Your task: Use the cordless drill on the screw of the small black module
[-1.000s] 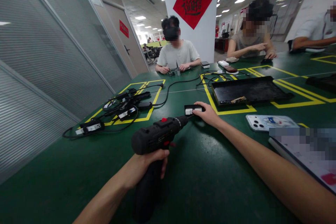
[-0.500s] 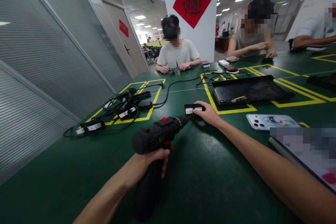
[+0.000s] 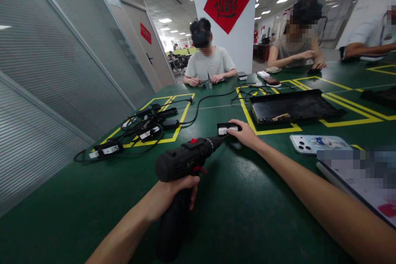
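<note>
My left hand (image 3: 182, 189) is wrapped round the grip of a black cordless drill (image 3: 182, 159) with red buttons. The drill points away and to the right, its thin bit reaching a small black-and-white part (image 3: 223, 130). That part is held on the green table by my right hand (image 3: 243, 132), fingers closed over its right end. Whether the bit touches the part or passes beside it, I cannot tell. The underside of the part is hidden.
Black cables and adapters (image 3: 148, 126) lie in a heap at left, one cord running across the table (image 3: 247, 214). A black tray (image 3: 297, 105) stands at right, with a phone (image 3: 320, 143) and a blurred flat object (image 3: 355, 185) nearer. Several people sit across the table.
</note>
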Motion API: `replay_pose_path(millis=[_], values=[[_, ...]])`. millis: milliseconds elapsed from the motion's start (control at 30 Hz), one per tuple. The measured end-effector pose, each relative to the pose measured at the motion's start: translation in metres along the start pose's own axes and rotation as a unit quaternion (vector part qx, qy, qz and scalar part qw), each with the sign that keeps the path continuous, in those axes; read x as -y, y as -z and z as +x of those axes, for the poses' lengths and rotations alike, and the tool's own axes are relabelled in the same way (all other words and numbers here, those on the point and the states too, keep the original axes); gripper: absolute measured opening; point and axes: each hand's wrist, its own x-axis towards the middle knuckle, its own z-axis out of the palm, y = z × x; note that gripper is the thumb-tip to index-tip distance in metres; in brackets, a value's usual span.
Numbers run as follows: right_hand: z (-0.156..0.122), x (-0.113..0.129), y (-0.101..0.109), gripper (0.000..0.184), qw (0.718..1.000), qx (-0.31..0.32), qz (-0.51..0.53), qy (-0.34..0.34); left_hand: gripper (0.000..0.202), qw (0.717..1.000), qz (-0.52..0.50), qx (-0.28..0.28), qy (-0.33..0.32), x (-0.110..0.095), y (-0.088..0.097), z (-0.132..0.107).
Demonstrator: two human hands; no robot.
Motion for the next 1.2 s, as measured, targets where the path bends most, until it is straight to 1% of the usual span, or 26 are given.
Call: replay_pose_path(millis=[133, 233, 367, 467, 567, 667, 733, 933, 1100, 1200], values=[[0.0, 0.0, 0.001, 0.038, 1.0, 0.004, -0.002, 0.006, 0.037, 1.0, 0.006, -0.015, -0.004, 0.005, 0.0, 0.002], [0.0, 0.0, 0.001, 0.038, 1.0, 0.001, -0.009, 0.006, 0.031, 1.0, 0.01, -0.009, -0.012, 0.006, 0.001, 0.004], [0.0, -0.001, 0.0, 0.038, 1.0, 0.0, -0.011, 0.007, 0.028, 1.0, 0.005, -0.001, -0.011, 0.006, 0.002, 0.005], [0.0, -0.001, 0.0, 0.038, 1.0, -0.003, -0.007, 0.002, 0.03, 1.0, -0.005, -0.003, 0.001, 0.006, 0.002, 0.004], [0.0, -0.001, -0.001, 0.038, 1.0, -0.003, -0.004, -0.003, 0.039, 1.0, -0.011, -0.002, 0.01, 0.003, 0.001, 0.001], [0.0, -0.001, 0.0, 0.039, 1.0, -0.003, -0.003, -0.003, 0.047, 1.0, -0.014, 0.008, 0.01, -0.001, 0.0, -0.002], [0.0, -0.001, 0.0, 0.038, 1.0, -0.005, -0.005, -0.002, 0.048, 1.0, -0.015, 0.01, 0.008, -0.003, 0.0, -0.002], [0.0, 0.0, 0.0, 0.038, 1.0, -0.005, -0.012, 0.005, 0.03, 1.0, -0.006, -0.008, 0.015, 0.002, 0.002, 0.002], [-0.001, -0.001, 0.0, 0.039, 1.0, -0.006, -0.012, 0.006, 0.024, 1.0, 0.025, 0.004, -0.007, 0.0, -0.001, 0.0], [-0.001, 0.0, 0.0, 0.039, 1.0, -0.008, -0.015, 0.004, 0.023, 0.999, 0.051, 0.004, -0.003, -0.003, -0.004, -0.004]])
